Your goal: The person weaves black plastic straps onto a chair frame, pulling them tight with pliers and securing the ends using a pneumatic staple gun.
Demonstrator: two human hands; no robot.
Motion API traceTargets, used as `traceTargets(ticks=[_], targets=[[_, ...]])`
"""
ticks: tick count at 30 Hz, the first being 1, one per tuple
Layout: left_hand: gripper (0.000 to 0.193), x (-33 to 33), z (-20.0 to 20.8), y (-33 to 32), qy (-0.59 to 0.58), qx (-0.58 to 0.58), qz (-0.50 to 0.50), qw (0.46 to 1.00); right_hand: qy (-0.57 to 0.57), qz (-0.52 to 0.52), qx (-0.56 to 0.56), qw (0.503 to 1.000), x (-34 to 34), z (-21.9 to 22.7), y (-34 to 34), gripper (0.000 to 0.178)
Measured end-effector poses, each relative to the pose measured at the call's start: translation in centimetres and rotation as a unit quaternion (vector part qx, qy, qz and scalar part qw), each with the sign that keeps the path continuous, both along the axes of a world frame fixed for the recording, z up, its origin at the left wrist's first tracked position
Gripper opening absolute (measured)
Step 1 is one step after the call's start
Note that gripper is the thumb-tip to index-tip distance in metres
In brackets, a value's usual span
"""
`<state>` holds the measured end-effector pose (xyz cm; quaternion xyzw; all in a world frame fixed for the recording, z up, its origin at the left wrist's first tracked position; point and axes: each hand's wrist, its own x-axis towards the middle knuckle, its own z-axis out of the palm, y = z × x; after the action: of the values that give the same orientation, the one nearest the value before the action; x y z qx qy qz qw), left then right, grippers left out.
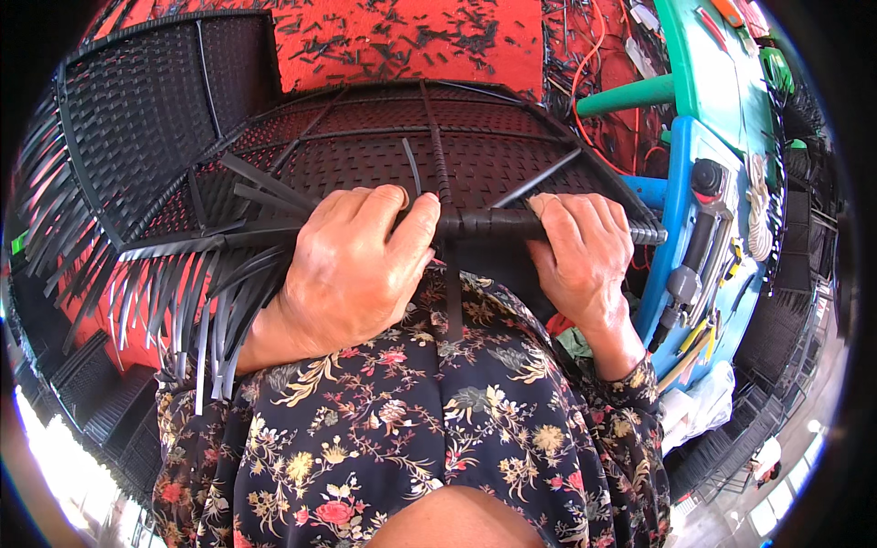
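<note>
A black woven rattan panel (384, 146) is being held across the lap, its near rim bar (484, 224) lying at the centre of the view. The bar is being clasped by the left hand (352, 265), fingers curled fully over it, at about nine o'clock from the centre. It is also being gripped tightly by the right hand (575, 251) at about three o'clock, thumb and fingers wrapped round the wound section. Loose black weaving strips (196, 301) are fanning out from the panel's edge toward eight o'clock, just beside the left wrist. A floral garment (411, 429) is being worn below, at six o'clock. A blue stool (681, 192) bearing a grey tool (694, 256) and a coiled white cord (760, 205) is standing at three o'clock, near the right hand. Cut black scraps are being left scattered on the red floor (411, 41) at twelve o'clock.
</note>
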<state>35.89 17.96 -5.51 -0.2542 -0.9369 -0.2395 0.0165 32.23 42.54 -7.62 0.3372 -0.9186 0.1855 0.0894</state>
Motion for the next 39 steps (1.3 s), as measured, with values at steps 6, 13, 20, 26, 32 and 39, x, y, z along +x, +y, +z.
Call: traceTargets(ticks=[6, 13, 20, 26, 32, 39], targets=[[0.053, 0.5, 0.1, -0.2, -0.009, -0.028, -0.005, 1.000, 0.007, 0.024, -0.006, 1.000, -0.1, 0.3, 0.6, 0.043], [0.056, 0.1, -0.9, 0.2, 0.008, -0.013, 0.000, 1.000, 0.012, 0.055, -0.094, 0.994, -0.2, 0.4, 0.7, 0.037], [0.055, -0.6, -1.0, 0.3, 0.021, -0.021, -0.019, 0.999, 0.061, 0.168, -0.183, 0.967, -0.7, 0.3, -2.3, 0.024], [0.047, -1.5, -1.6, 1.4, 0.070, 0.030, -0.007, 0.997, 0.048, 0.216, -0.157, 0.963, -0.4, -0.8, -2.1, 0.020], [0.043, -1.9, -2.6, 1.6, 0.065, 0.002, -0.007, 0.998, 0.042, 0.189, -0.225, 0.955, -0.2, -1.8, -2.4, 0.024], [0.045, -1.9, -2.8, 1.9, 0.117, 0.024, 0.004, 0.993, 0.020, 0.150, -0.269, 0.951, -0.4, -1.5, -2.8, 0.021]])
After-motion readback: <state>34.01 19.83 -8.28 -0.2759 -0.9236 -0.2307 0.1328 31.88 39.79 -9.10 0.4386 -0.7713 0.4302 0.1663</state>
